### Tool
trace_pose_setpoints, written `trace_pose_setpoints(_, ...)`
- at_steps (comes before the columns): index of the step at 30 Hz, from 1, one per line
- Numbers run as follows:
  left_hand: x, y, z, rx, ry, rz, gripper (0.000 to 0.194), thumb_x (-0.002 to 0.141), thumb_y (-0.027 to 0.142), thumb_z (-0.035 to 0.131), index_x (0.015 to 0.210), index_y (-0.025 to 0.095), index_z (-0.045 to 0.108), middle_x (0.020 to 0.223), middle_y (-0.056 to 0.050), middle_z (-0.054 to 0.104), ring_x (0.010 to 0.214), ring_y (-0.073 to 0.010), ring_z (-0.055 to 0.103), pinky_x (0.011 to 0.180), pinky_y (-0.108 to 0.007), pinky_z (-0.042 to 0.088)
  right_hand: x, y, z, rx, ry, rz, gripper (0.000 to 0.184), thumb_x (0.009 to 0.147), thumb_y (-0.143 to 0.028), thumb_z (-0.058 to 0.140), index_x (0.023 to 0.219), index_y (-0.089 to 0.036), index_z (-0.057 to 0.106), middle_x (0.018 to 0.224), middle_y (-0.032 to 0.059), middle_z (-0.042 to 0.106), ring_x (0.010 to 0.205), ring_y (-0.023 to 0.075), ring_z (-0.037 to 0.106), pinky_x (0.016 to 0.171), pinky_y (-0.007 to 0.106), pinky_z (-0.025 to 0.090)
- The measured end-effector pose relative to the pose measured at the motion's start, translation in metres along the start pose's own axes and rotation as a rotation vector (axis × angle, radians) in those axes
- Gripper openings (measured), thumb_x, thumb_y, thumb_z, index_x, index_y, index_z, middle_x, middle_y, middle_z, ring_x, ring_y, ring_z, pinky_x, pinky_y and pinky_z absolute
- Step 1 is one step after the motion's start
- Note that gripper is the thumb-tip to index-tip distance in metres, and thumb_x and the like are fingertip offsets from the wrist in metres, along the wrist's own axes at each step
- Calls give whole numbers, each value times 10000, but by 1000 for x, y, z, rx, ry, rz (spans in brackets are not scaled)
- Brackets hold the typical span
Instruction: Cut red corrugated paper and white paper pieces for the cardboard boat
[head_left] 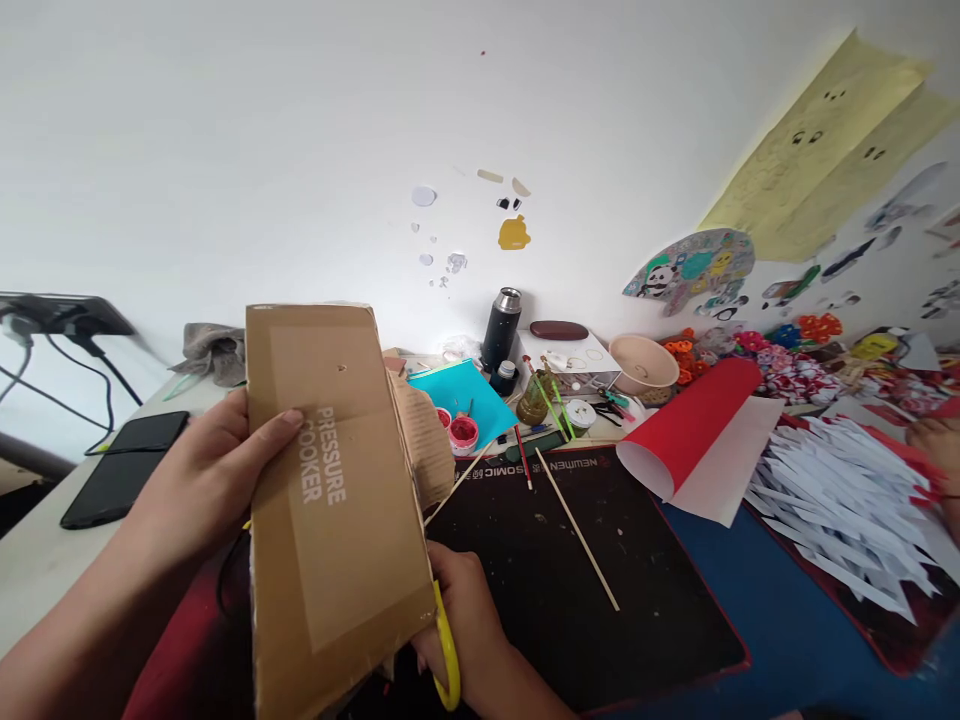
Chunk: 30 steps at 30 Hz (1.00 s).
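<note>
1. White wall, top of frame.
2. Cardboard piece, left of centre, held up lengthwise; sideways print: "PRESSURE COOKER".
3. Left hand: thumb on front, fingers behind, pinching it, I'd judge for steadiness.
4. Right hand, bottom centre, at yellow handle by the cardboard's edge; fingers partly hidden, closure I cannot tell.
5. Black mat, lower right of centre, lettered "SOMIC", "NEWMEN"; probably shields the blue surface.

Phone left of the cardboard, mat to its right, paper strips farther right.
</note>
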<state>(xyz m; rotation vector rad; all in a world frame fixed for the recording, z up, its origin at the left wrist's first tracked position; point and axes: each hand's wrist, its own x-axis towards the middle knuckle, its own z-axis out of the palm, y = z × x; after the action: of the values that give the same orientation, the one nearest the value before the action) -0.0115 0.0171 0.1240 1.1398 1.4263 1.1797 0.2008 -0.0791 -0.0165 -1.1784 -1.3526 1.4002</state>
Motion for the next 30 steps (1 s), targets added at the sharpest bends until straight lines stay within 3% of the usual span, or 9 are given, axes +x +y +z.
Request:
trace_pose_setpoints(4, 2, 2, -4, -8, -5, 38, 634, 777, 602, 909, 1249, 221, 727, 992, -77, 858, 660, -229, 768, 538, -283, 631, 2, 2, -13, 61, -28, 65, 161, 768, -219, 726, 919, -191, 775, 612, -51, 613, 433, 108, 509, 416, 190, 371)
trace_pose_setpoints(6, 2, 4, -4, -11, -1, 44, 634, 790, 589, 906, 1277, 226, 723, 1005, -75, 857, 660, -226, 768, 543, -285, 634, 5, -1, -18, 59, -61, 79, 157, 792, -222, 746, 941, -186, 777, 648, -42, 657, 480, 119, 565, 454, 189, 415)
trace_pose_setpoints(9, 2, 7, -1, -16, 6, 49, 634, 792, 589, 909, 1278, 226, 725, 1003, -71, 854, 664, -218, 767, 536, -270, 628, 9, -14, -22, 74, -122, -12, 197, 827, -304, 839, 979, -184, 799, 824, 7, 781, 718, 187, 712, 666, 249, 560)
trace_pose_setpoints(13, 2, 11, 0, -12, 3, 39, 620, 803, 577, 903, 1280, 221, 730, 1000, -71, 852, 660, -206, 760, 525, -253, 615, 12, -36, -25, 122, -204, -37, 366, 809, -405, 929, 1082, -195, 805, 955, 42, 831, 914, 263, 779, 847, 320, 604)
trace_pose_setpoints(16, 3, 11, -3, 3, 8, 38, 621, 800, 580, 904, 1280, 226, 732, 995, -66, 851, 655, -200, 754, 541, -260, 626, 13, -39, -25, 13, -169, -43, 368, 798, -419, 937, 1063, -198, 807, 925, 43, 825, 943, 275, 771, 823, 304, 602)
trace_pose_setpoints(19, 4, 10, -5, -27, 16, 14, 621, 768, 582, 920, 1252, 238, 739, 917, -48, 839, 625, -208, 746, 514, -271, 619, 14, -32, -23, -76, -88, -56, 276, 863, -427, 872, 1003, -195, 817, 848, 33, 802, 848, 247, 743, 745, 273, 580)
trace_pose_setpoints(24, 6, 9, -3, -127, 71, -167, 538, 681, 503, 947, 1099, 231, 748, 655, 1, 739, 454, -212, 657, 405, -303, 569, 13, -26, -21, -101, -4, -83, 295, 925, -447, 805, 1096, -211, 850, 844, 23, 779, 705, 194, 688, 664, 255, 536)
trace_pose_setpoints(27, 4, 9, -2, -131, 148, -164, 560, 668, 540, 952, 1101, 241, 759, 733, -22, 781, 501, -226, 693, 418, -298, 575, 12, -29, -20, -92, -23, -75, 271, 915, -426, 800, 1075, -216, 859, 801, 12, 762, 671, 188, 675, 635, 253, 521)
trace_pose_setpoints(30, 0, 10, -2, -97, 151, -96, 588, 688, 590, 944, 1136, 256, 761, 846, -45, 826, 569, -239, 737, 459, -297, 600, 12, -30, -17, -80, -48, -65, 244, 900, -425, 800, 1000, -209, 853, 767, 11, 757, 699, 204, 698, 630, 253, 526)
